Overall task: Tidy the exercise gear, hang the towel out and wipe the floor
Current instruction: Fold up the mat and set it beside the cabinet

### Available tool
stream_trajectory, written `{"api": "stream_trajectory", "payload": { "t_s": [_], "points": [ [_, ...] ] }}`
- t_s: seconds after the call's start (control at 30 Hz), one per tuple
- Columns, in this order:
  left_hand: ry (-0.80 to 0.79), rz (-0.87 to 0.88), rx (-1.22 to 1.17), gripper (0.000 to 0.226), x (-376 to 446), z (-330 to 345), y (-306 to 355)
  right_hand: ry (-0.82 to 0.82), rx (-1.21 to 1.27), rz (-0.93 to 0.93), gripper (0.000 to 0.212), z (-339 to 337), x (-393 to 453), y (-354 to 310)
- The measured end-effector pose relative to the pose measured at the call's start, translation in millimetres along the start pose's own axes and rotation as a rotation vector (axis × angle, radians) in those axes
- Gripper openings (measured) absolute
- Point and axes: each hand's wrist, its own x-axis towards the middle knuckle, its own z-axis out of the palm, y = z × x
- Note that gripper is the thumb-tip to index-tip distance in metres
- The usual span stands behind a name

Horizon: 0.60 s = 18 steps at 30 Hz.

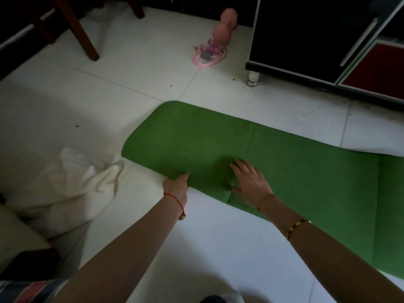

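Note:
A green exercise mat [284,167] lies spread over the white tiled floor, running from the centre to the right edge. My left hand [177,186] grips its near edge, fingers tucked under the mat and thumb on top. Flat on the mat just to the right, my right hand [251,182] presses down with straight fingers. A crumpled white towel [72,184] lies on the floor at the left. Farther back lie a pink skipping rope [207,53] and, just behind it, a pink peanut-shaped massage ball [224,27].
A black cabinet [310,40] on a metal foot stands at the back right, with a red panel beside it. Dark wooden chair legs [80,33] stand at the back left. Small dark specks dot the floor tiles [109,101].

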Motion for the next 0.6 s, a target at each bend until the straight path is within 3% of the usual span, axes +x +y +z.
{"api": "stream_trajectory", "payload": {
  "t_s": [0.1, 0.27, 0.5, 0.6],
  "points": [
    [-0.01, 0.05, 0.013, 0.045, 10, 1, 3, -0.018, 0.008, 0.015, 0.081, -2, 7, 4],
    [0.034, 0.144, -0.043, 0.051, 22, 7, 10, -0.091, 0.004, 0.017, 0.088, -8, 23, 6],
    [0.018, 0.521, -0.023, 0.039, 36, -7, 76, 0.004, 0.045, 0.108, 0.078, -16, 74, -39],
    [-0.068, 0.669, 0.002, 0.045, 26, -7, 99, 0.031, -0.053, 0.084, 0.075, -21, 93, -56]
  ]
}}
